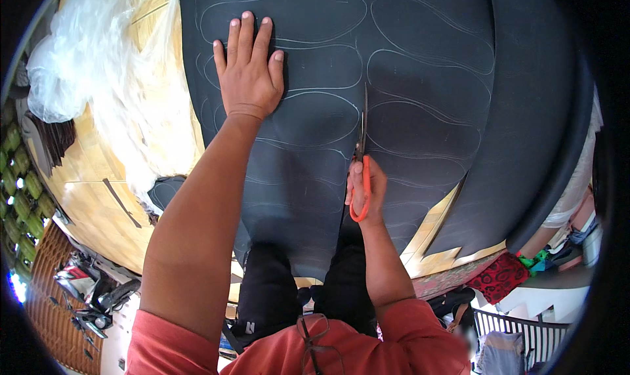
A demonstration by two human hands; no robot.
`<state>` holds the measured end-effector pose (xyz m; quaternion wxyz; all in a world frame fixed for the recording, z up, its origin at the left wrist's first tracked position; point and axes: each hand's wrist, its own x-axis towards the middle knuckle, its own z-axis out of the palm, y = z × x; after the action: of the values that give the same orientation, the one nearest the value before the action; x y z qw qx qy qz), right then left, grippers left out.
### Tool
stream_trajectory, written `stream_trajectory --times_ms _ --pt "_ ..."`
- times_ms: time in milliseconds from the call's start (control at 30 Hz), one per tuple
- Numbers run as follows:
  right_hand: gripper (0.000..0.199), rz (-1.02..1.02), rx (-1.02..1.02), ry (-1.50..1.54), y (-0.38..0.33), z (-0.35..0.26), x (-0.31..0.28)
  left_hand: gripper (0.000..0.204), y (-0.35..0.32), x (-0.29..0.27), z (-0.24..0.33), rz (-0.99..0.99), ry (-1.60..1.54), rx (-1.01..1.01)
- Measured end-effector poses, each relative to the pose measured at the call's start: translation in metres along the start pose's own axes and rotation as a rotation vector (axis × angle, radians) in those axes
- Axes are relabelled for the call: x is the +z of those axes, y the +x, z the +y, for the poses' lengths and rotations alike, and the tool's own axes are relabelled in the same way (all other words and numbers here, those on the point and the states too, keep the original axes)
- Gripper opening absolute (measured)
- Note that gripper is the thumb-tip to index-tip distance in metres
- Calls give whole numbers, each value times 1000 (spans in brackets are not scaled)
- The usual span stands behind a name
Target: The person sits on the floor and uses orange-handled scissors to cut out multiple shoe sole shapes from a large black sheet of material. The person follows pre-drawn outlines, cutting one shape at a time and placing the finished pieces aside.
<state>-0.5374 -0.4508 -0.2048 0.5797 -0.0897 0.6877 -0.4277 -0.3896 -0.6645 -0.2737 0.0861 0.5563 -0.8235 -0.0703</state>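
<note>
Dark sheet (407, 60) (chalked with oval outlines) is lying across the wooden bench (98, 198). The left hand (248, 70) is pressing flat on it, fingers spread. The right hand (365, 194) is gripping orange scissors (361, 158), blades pointing away along the sheet. White plastic (98, 60) is lying to the left.

Even, bright daylight; soft shadow falls beneath the left hand (247, 70) and around the right hand (364, 194). Focus sharp near both hands. Strong fisheye bending and black vignette at the rim.
</note>
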Motion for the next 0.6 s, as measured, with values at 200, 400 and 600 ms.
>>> stream_trajectory --times_ms 200,400,600 --pt "35 34 0 -54 17 -12 6 51 0 -2 1 -53 2 -25" --pt "39 7 -144 -204 36 -23 0 52 1 -5 2 -85 -11 -42" --pt "38 40 29 -105 49 -51 14 53 4 -9 4 -102 -20 -45"
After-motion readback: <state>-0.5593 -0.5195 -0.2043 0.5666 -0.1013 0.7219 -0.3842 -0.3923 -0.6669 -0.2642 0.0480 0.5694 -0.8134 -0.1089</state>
